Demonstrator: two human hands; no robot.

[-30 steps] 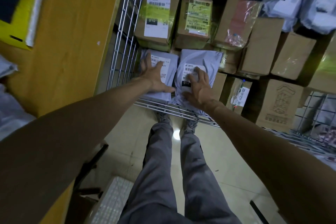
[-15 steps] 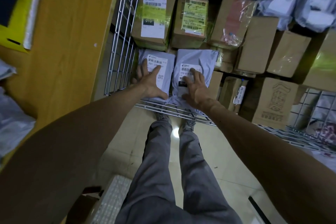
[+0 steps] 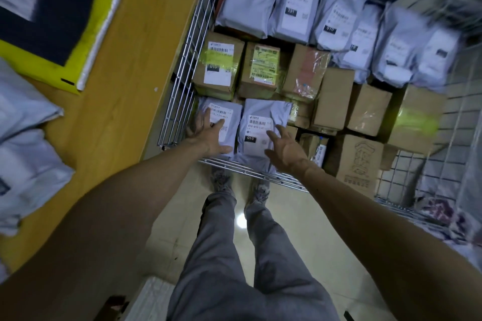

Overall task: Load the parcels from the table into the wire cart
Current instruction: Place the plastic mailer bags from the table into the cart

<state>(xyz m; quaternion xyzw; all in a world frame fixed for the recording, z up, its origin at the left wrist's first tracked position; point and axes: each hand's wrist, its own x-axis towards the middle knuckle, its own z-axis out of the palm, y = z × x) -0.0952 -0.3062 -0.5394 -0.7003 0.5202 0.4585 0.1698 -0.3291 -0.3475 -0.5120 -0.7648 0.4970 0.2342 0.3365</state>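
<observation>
The wire cart (image 3: 180, 81) stands to the right of the wooden table (image 3: 125, 65) and holds several cardboard boxes and grey mailer bags. Two grey mailer bags stand side by side in its near left corner. My left hand (image 3: 208, 135) rests flat, fingers spread, on the left bag (image 3: 229, 112). My right hand (image 3: 285, 146) is open with spread fingers at the right edge of the right bag (image 3: 260, 122), barely touching it or just off it.
On the table lie a yellow and black package (image 3: 52, 15) at the back and grey mailer bags (image 3: 23, 143) at the left edge. Cardboard boxes (image 3: 360, 164) fill the cart's right side. My legs stand on the tiled floor (image 3: 300, 216) below the cart's near rail.
My right hand has lifted off the middle of the right bag and moved to its right edge. My left hand stays on the left bag. The view has tilted up a little.
</observation>
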